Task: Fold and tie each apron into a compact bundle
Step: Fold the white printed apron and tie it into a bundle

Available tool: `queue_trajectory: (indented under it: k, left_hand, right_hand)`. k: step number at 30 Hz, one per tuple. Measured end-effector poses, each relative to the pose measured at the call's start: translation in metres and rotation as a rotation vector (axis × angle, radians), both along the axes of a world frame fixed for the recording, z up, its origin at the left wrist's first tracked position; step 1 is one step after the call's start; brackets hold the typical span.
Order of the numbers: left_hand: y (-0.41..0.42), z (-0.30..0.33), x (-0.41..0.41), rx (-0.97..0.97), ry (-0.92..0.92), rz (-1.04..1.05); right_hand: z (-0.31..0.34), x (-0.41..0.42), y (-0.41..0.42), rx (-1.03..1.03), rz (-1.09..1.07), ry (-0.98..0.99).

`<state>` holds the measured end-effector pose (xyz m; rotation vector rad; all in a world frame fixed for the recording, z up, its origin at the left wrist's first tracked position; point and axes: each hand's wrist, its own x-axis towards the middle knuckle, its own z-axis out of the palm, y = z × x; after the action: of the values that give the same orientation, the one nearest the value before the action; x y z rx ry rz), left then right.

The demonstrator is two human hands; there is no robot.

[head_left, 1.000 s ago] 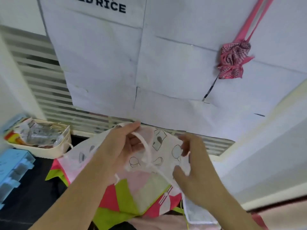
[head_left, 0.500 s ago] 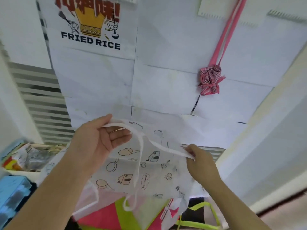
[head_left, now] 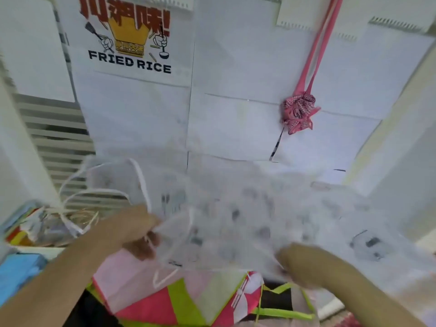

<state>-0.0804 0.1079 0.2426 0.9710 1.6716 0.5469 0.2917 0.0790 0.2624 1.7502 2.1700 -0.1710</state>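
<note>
A makeshift work corner in a plain indoor room, not clearly a home or a shop. White paper bags (head_left: 236,123) cover the wall, one at upper left printed "FRIED RICE" (head_left: 129,64). A pink checked cloth bundle (head_left: 298,113) hangs by pink straps at upper right. A basket of clutter (head_left: 54,226) sits at lower left below slatted blinds (head_left: 56,138)

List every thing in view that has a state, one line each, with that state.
white printed apron: unfolded, spread out between both hands, blurred.
white strings: untied, looping loose.
left hand: grips the apron's left edge.
right hand: grips the apron's lower right part.
pink checked apron: bundled, hanging on the wall by its pink straps.
pink and green apron: lying flat, not bundled.
</note>
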Motion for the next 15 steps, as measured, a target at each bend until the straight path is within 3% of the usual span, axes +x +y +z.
queue_trajectory:
  k: [1, 4, 7, 11, 15]
  left_hand:
    - [-0.011, -0.004, 0.003, -0.028, 0.034, -0.083]
    - [-0.014, -0.008, -0.003, 0.034, -0.036, -0.04]
    - [-0.003, 0.02, -0.007, 0.177, -0.318, 0.103]
    - [-0.003, 0.058, -0.004, 0.365, -0.555, 0.139]
    - [-0.017, 0.101, 0.007, 0.535, -0.759, 0.102]
  right_hand:
    - [-0.005, -0.001, -0.008, -0.197, -0.005, -0.05]
    - [0.004, 0.011, 0.003, -0.157, -0.045, -0.006]
    - [0.042, 0.018, 0.024, 0.135, -0.111, 0.034]
    - [0.078, 0.03, 0.033, 0.721, -0.064, 0.111]
    - [0.132, 0.015, 0.032, 1.034, -0.345, 0.25]
